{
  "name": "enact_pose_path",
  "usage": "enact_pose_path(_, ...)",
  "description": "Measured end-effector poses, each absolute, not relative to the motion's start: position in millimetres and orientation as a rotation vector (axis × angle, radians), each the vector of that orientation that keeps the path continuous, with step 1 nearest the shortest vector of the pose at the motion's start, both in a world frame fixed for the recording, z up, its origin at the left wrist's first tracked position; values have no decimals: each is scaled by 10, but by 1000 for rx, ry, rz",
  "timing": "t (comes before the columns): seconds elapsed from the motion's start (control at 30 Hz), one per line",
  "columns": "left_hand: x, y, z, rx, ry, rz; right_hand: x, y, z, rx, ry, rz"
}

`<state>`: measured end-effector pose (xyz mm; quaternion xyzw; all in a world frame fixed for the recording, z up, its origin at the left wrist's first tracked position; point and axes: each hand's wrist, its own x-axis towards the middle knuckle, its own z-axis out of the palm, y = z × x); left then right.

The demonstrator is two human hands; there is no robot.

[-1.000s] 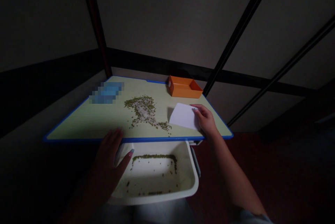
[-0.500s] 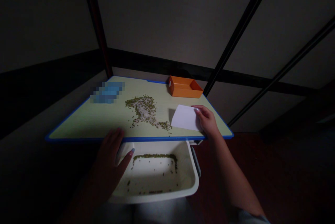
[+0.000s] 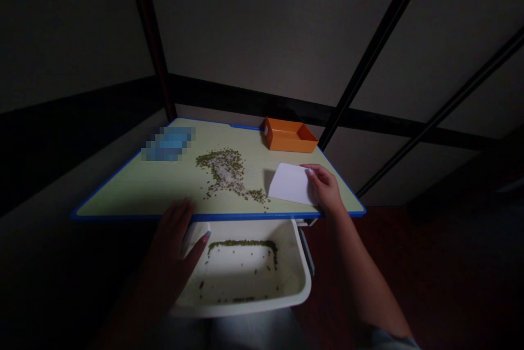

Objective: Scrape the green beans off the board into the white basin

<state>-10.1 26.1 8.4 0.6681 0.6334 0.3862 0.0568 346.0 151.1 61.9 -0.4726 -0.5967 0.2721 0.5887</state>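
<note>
In my right hand (image 3: 326,189) is a flat white scraper (image 3: 290,183), gripped at its right end, thumb on top. It leans over the tabletop, its left edge close to the tail of a pile of small green beans mixed with white grains (image 3: 225,168). My left hand (image 3: 178,249) is in shadow at the front edge, fingertips at the blue rim and thumb stretched over a white plastic tub (image 3: 302,287). Its fingers and thumb are apart, holding nothing visible. Inside the tub, a strip of green beans (image 3: 243,243) lies along the far side, with several loose ones scattered about.
An orange open box (image 3: 292,145) stands at the table's back right. A blurred blue item (image 3: 168,144) lies at the left. The pale tabletop (image 3: 135,191) has a blue edge, and a panelled wall (image 3: 245,28) rises behind it. The tub sits just below the front edge.
Almost nothing differs. The scraper and my right hand have shifted very slightly to the right; the left hand, beans and tub look the same.
</note>
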Motion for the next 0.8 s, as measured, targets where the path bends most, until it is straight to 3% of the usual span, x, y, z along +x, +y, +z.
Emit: enact_pose_path(0.8, -98, 250, 114, 2021, 1893, 1182, 3456, 1520, 599, -1121, -1384, 645)
